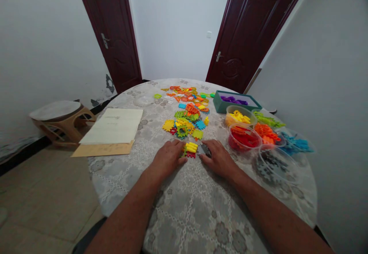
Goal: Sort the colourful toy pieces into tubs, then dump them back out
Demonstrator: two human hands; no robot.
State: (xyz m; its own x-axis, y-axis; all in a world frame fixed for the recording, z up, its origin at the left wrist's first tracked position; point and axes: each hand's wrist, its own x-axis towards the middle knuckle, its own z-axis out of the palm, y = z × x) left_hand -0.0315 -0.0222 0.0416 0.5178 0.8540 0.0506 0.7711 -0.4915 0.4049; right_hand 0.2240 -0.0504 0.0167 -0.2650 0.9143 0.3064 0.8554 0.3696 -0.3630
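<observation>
My left hand (170, 155) rests on the patterned tablecloth, its fingers curled round the left edge of a small group of pieces with a green part at the fingertips. Yellow pieces (191, 147) lie on top of a red piece (191, 155) between my hands. My right hand (217, 156) holds a dark grey piece (204, 150) between thumb and fingers, just right of the yellow pieces. Beyond my hands lies a loose pile of green, yellow, blue and orange toothed plastic pieces (182, 130).
Round tubs of yellow (240, 117), red (244, 138), orange (267, 133), blue (296, 143) and grey pieces (271, 167) stand at the right. Behind them is a green box (220, 105) with purple pieces. Papers (113, 125) lie at the left. A stool (64, 125) stands beside the table (186, 215).
</observation>
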